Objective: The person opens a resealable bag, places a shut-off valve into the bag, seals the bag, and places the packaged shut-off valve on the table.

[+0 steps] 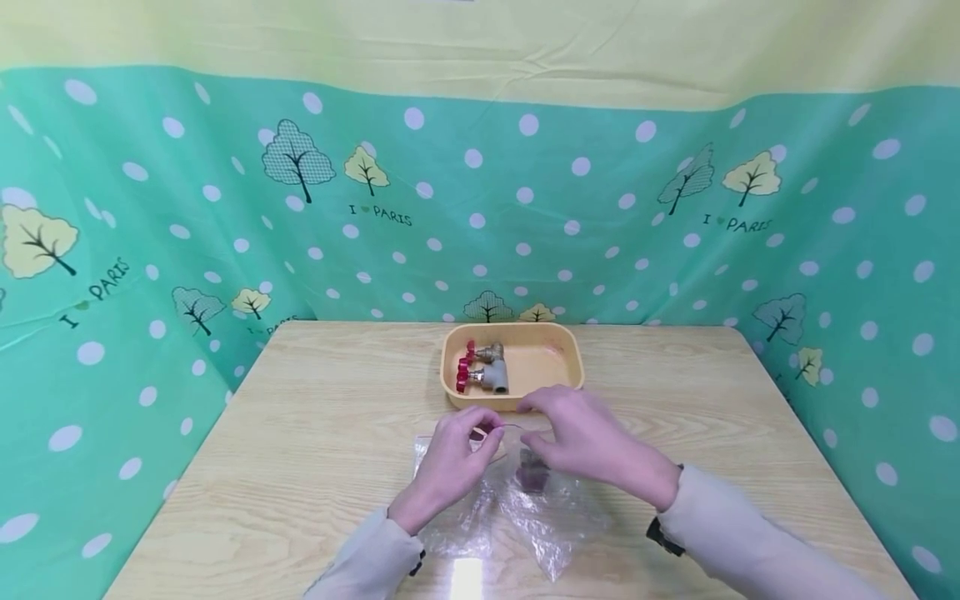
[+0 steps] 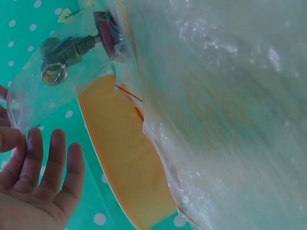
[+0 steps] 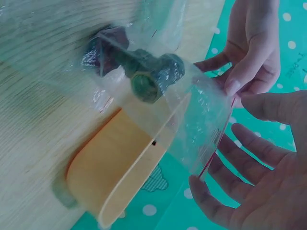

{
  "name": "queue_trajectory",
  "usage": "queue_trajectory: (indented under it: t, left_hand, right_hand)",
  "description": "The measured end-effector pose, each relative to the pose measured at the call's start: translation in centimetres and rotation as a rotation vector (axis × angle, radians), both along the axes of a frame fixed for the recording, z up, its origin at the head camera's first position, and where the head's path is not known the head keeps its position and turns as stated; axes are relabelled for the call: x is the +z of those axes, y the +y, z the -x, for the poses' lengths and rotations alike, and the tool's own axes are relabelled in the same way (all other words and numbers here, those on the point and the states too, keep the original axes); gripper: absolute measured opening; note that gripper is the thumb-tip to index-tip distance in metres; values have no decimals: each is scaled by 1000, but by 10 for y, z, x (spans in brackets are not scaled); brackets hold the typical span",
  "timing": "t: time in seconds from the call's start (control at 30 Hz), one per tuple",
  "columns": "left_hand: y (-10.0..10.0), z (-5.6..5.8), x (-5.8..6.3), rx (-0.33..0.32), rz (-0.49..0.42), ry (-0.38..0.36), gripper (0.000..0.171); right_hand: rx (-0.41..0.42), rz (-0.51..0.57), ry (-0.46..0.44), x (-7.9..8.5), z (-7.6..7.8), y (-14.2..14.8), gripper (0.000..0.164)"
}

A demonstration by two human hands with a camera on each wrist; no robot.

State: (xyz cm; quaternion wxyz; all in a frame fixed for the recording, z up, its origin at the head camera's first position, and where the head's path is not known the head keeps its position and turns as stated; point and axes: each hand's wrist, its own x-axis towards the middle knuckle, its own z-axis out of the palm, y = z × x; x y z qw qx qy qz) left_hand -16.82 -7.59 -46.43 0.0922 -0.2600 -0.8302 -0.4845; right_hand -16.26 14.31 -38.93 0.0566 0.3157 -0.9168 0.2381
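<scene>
So the left hand (image 1: 453,458) has its thumb and a finger pinching the edge of a clear zip bag (image 3: 204,108), other fingers fanned out loose. Right hand (image 1: 577,437) has a spread grip: thumb near the left thumb, a fingertip at the far end of the red seal (image 3: 213,158), gap between them. The bag's up off the middle of the counter (image 1: 315,467), near side of the tan tray (image 1: 540,371), with a bagged valve (image 3: 160,69) showing through the plastic, dark reddish handle and all. More clear plastic (image 1: 450,533) is lying on the near side. Tray's got two red-handled valves on its left, a grey one (image 1: 498,377) nearer and a brassy one (image 1: 491,353) farther, with a dotted green curtain (image 1: 450,208) behind everything
</scene>
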Motion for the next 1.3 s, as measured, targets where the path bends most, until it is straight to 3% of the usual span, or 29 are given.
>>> queue_trajectory:
  t: [0.4,0.6,0.9,1.3]
  left_hand:
    - [3,-1,1,3,28,18,10]
    - [4,-2,1,17,36,26,11]
    - [4,-2,0,25,43,24,11]
    - [3,-1,-3,5,27,1,11]
  right_hand:
    - [21,-58,72,-5,4,-17,23]
    - [10,-45,29,-7,7,-20,16]
    - [14,0,-12,-11,11,-21,16]
    - [47,-5,52,-16,13,-18,14]
